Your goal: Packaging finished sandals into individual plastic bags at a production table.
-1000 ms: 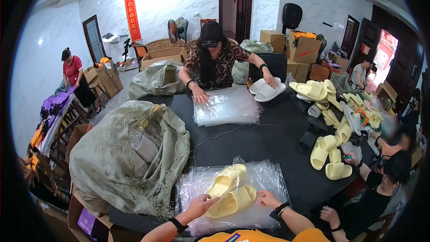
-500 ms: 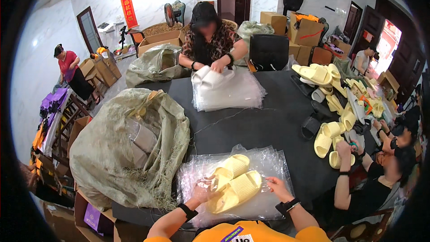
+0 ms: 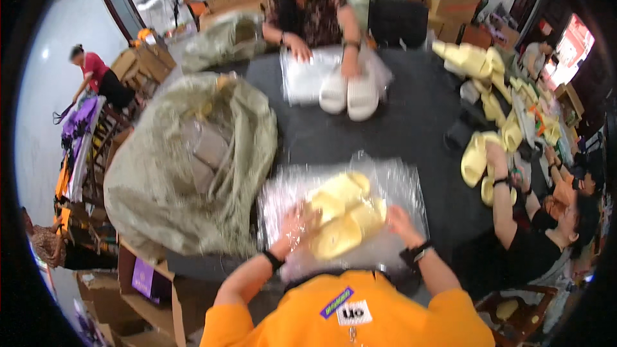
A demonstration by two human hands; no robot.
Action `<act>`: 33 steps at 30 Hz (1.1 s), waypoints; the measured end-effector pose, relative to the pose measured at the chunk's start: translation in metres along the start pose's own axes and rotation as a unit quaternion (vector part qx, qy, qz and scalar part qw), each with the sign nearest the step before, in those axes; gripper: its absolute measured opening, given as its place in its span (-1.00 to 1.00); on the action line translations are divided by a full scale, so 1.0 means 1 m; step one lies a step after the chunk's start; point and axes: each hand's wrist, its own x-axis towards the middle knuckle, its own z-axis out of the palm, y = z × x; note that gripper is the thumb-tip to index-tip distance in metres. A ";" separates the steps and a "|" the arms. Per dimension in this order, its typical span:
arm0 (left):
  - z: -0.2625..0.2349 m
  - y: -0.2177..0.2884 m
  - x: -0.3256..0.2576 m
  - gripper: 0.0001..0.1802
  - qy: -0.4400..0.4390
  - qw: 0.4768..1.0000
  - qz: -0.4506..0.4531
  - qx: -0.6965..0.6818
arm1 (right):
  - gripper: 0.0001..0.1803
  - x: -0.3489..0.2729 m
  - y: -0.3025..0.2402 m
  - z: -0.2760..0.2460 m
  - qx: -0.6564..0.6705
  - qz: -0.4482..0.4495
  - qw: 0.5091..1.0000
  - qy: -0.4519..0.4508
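Observation:
A pair of pale yellow slippers (image 3: 352, 223) lies slantwise on a pile of clear plastic bags (image 3: 405, 183) at the table's near edge. Glossy film shows over part of the pair and over the fingers of my left hand (image 3: 297, 225). That hand is closed at the slippers' left side, gripping them through or inside the film. At their right end, my right hand (image 3: 402, 225) has its fingers drawn together on the bag's film; motion blur softens the fingertips. Dark bands circle both my wrists.
A large woven sack (image 3: 186, 173) holding grey wrapped slippers stands at the left. Across the dark table (image 3: 308, 148), a person handles white slippers (image 3: 350, 96) over plastic bags. Loose slippers (image 3: 479, 154) heap at the right, where another person reaches in. An open carton (image 3: 151, 283) stands lower left.
My view has tilted and shifted. My right hand has come closer to the slippers' right end. The person opposite has laid the white slippers down toward the table's middle.

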 end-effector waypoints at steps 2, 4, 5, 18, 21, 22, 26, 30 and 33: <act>0.009 0.000 -0.001 -0.41 -0.007 0.998 0.036 0.060 | -0.47 0.006 0.023 -0.021 0.007 0.034 0.999 -0.015; -0.004 0.013 -0.005 -0.41 0.009 0.996 0.072 0.061 | -0.50 -0.024 -0.010 -0.010 0.020 0.040 0.998 0.041; -0.016 0.022 -0.002 -0.40 0.023 0.996 0.084 0.014 | -0.51 -0.029 -0.012 -0.014 0.018 0.048 0.997 0.052; 0.017 0.021 0.034 -0.64 -0.013 0.964 0.161 -0.213 | -0.79 -0.003 0.042 -0.037 0.101 0.044 0.994 -0.008; -0.011 0.037 0.038 -0.59 -0.071 0.973 0.072 -0.210 | -0.70 -0.002 0.035 -0.028 0.179 0.043 0.983 0.027; -0.019 0.037 0.039 -0.58 -0.065 0.966 0.096 -0.230 | -0.69 0.000 0.028 -0.024 0.181 0.047 0.982 0.025; -0.028 0.056 0.048 -0.57 -0.118 0.954 0.001 -0.275 | -0.64 -0.005 0.006 -0.001 0.151 0.058 0.987 0.014; -0.030 0.065 0.041 -0.61 -0.047 0.970 0.053 -0.232 | -0.57 -0.007 0.010 0.013 0.098 0.068 0.992 -0.029; -0.012 0.064 0.034 -0.66 -0.070 0.985 0.036 -0.153 | -0.58 -0.004 0.017 0.012 0.116 0.083 0.989 -0.047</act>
